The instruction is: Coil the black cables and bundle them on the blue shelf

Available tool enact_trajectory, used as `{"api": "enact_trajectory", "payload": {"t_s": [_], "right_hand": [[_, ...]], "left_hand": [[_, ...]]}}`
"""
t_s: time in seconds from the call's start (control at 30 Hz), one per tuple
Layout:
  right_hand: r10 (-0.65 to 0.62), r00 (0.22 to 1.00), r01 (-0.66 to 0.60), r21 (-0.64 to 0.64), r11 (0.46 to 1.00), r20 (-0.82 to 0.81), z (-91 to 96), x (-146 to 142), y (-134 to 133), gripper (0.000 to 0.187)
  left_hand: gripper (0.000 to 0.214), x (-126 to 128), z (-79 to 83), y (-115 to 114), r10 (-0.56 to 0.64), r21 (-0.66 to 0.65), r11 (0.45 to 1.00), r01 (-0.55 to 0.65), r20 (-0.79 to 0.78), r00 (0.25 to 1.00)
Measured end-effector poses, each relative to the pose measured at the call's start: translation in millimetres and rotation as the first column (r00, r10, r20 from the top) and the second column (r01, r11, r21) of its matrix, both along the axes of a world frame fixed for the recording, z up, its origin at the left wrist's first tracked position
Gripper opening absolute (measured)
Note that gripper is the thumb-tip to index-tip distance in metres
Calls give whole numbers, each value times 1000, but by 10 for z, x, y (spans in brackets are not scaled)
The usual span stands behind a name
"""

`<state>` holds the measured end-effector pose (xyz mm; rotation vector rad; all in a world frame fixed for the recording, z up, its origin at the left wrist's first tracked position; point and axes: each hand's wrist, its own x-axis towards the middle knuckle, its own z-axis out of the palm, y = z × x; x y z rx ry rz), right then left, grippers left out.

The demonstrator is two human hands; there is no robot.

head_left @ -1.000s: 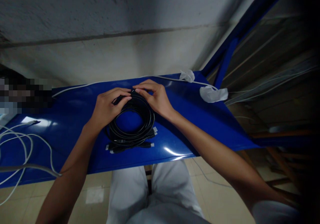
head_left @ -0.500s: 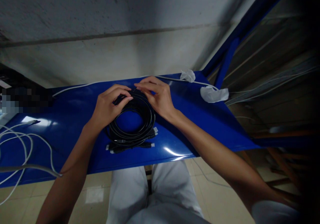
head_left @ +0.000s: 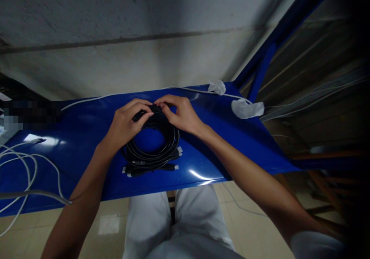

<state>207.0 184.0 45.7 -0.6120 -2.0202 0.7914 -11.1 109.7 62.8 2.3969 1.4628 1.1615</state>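
Note:
A coil of black cables (head_left: pixel 172 136) lies on the blue table (head_left: pixel 215 135). Light-coloured plug ends (head_left: pixel 176 167) stick out along its near side. My left hand (head_left: pixel 124 122) is closed around the coil's upper left part, thumb on the inner side and fingers over the top. At the coil's far edge, my right hand (head_left: pixel 183 114) has its thumb and fingertips pinched together close to the left fingertips. Whatever small thing lies between the right fingertips is hidden.
Loose white cables (head_left: pixel 34 158) and a grey cable (head_left: pixel 37 192) lie at the left. A white cable (head_left: pixel 98 98) runs along the table's back edge, by two crumpled white pieces (head_left: pixel 247 109). Behind stands a wall (head_left: pixel 115 70); a blue frame (head_left: pixel 264 68) rises at right.
My right hand has shifted slightly down and left, and its fingertips have drawn together at the coil's top. The left hand and the coil have hardly moved.

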Motion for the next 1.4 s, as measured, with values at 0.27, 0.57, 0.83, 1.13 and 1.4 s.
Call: {"api": "enact_trajectory", "payload": {"t_s": [0.27,0.57,0.83,1.13,1.4], "right_hand": [[75,995,-72,-50,996,65,36,5,-27,27],[151,985,-128,-236,963,81,-25,1,19,52],[162,984,-136,-274,952,72,-47,-12,38,60],[171,981,-144,-242,960,96,-36,1,26,41],[210,973,-188,-199,962,96,-50,21,42,27]], "left_hand": [[9,-2,5,6,2,-8,1000,-2,3,1000],[11,-49,-30,12,-53,-17,999,52,-38,998],[14,-51,-71,10,-43,33,998,47,-128,991],[16,-44,-45,-11,-39,38,998,43,-92,995],[16,-56,-62,-9,-31,48,998,35,-82,996]]}}
